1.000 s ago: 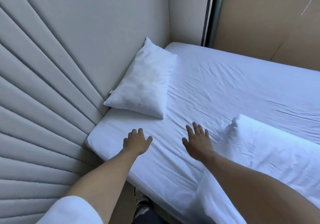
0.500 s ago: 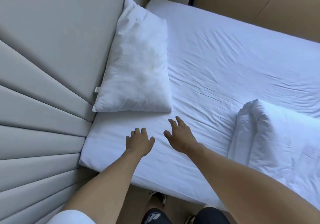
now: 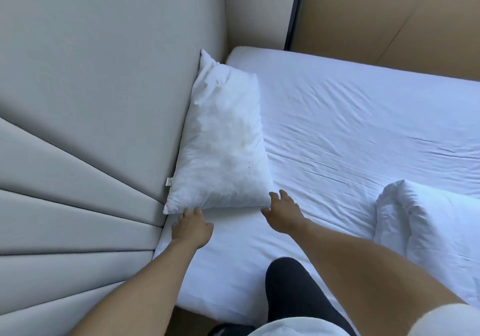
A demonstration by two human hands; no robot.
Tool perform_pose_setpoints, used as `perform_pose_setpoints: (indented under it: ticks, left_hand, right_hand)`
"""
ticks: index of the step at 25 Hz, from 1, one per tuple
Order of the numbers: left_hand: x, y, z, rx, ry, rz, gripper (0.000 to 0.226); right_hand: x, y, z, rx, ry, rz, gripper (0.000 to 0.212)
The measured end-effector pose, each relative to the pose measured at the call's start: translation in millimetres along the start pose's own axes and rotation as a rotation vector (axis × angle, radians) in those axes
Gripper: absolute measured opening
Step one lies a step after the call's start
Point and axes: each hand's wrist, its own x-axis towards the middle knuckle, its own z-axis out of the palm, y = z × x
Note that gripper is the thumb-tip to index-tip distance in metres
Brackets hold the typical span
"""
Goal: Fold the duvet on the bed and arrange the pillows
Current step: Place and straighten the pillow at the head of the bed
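**A:** Pillow (image 3: 220,148), white, lying lengthwise at the head edge of the bed (image 3: 350,117), its long left side leaning against the padded headboard (image 3: 104,102). A small tag sticks out of its seam on the headboard side, and there are faint yellowish marks and a few dark specks on its cover.

**B:** And the hands?

**A:** Both are at the pillow's near short end. The left hand (image 3: 191,228) is by the near-left corner, fingers stretched forward with the tips at or just under the pillow's edge, palm down over the sheet. The right hand (image 3: 283,215) is at the near-right corner, fingers spread and relaxed, tips meeting the corner. Neither hand has closed around anything; both are released, with straight fingers.

**B:** Is the pillow lifted?

**A:** No, it rests flat on the sheet. Whether the left fingertips are actually under it I cannot tell.

**B:** Where is the duvet?

**A:** The duvet (image 3: 428,226) lies folded into a thick white bundle at the near right side of the bed, well apart from the pillow, running off the right edge of the view. The right forearm crosses in front of it.

**B:** Anything else?

**A:** The fitted sheet is wrinkled across the middle of the mattress. A dark-clad knee (image 3: 291,291) rests on the near edge of the bed, between the two arms. A tan wall (image 3: 389,19) runs along the bed's far side.
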Motion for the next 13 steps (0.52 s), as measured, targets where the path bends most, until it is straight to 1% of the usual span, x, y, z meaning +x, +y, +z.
perform_pose_setpoints:
  ticks: [2, 4, 6, 8, 9, 11, 13]
  left_hand:
    - [13.8, -8.3, -40.6, -0.045, 0.060, -0.058, 0.048]
    - [30.7, -12.0, -79.4, -0.082, 0.111, -0.100, 0.054]
    - [57.3, -11.0, -107.0, -0.116, 0.140, -0.137, 0.053]
    - [98.5, -2.7, -125.0, -0.172, 0.116, -0.186, 0.054]
    - [121.7, 4.7, -132.2, -0.211, 0.082, -0.217, 0.060]
    - [181.4, 20.9, -137.4, -0.316, 0.004, -0.286, 0.084]
    - [238.0, 44.4, -137.8, -0.439, -0.022, -0.321, 0.119]
  right_hand:
    - [20.2, -23.2, -17.7, -0.018, -0.023, -0.053, 0.063]
    - [47.0, -46.4, -36.8, 0.027, -0.025, -0.099, 0.064]
    - [76.7, -64.7, -52.4, 0.064, -0.026, -0.139, 0.065]
    - [116.2, -70.2, -67.8, 0.111, -0.046, -0.148, 0.065]
    - [139.7, -68.9, -75.0, 0.133, -0.053, -0.138, 0.066]
    - [203.5, -59.7, -81.7, 0.184, -0.049, -0.066, 0.071]
    - [272.5, -57.8, -88.0, 0.342, -0.005, 0.097, 0.082]
